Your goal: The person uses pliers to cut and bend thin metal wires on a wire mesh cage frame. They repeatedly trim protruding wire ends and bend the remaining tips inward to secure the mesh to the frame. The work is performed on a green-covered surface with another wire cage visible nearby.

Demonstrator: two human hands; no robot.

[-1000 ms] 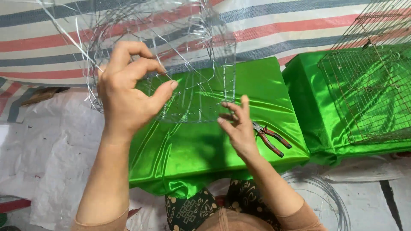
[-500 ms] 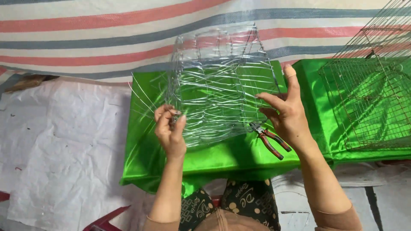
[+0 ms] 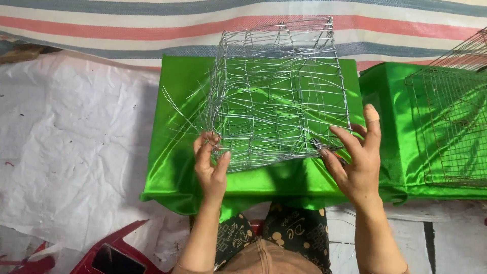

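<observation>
A box-shaped cage of shiny woven wire (image 3: 276, 91) rests on a block wrapped in bright green satin cloth (image 3: 182, 167). My left hand (image 3: 210, 165) pinches the cage's near left corner, where loose wire ends stick out to the left. My right hand (image 3: 357, 157) holds the near right corner with fingers spread along the edge; its thumb wears a bandage. The pliers seen earlier are hidden behind my right hand.
A second green-covered block (image 3: 390, 147) at the right carries a finer, darker wire-mesh cage (image 3: 449, 127). White crumpled sheeting (image 3: 66, 152) covers the ground at left, a striped tarp (image 3: 127, 25) lies behind, and a red plastic piece (image 3: 109, 251) sits bottom left.
The wire cage came down from being held up and turned, and now rests flat on the green block. Both hands shifted to its near corners; the pliers went out of sight.
</observation>
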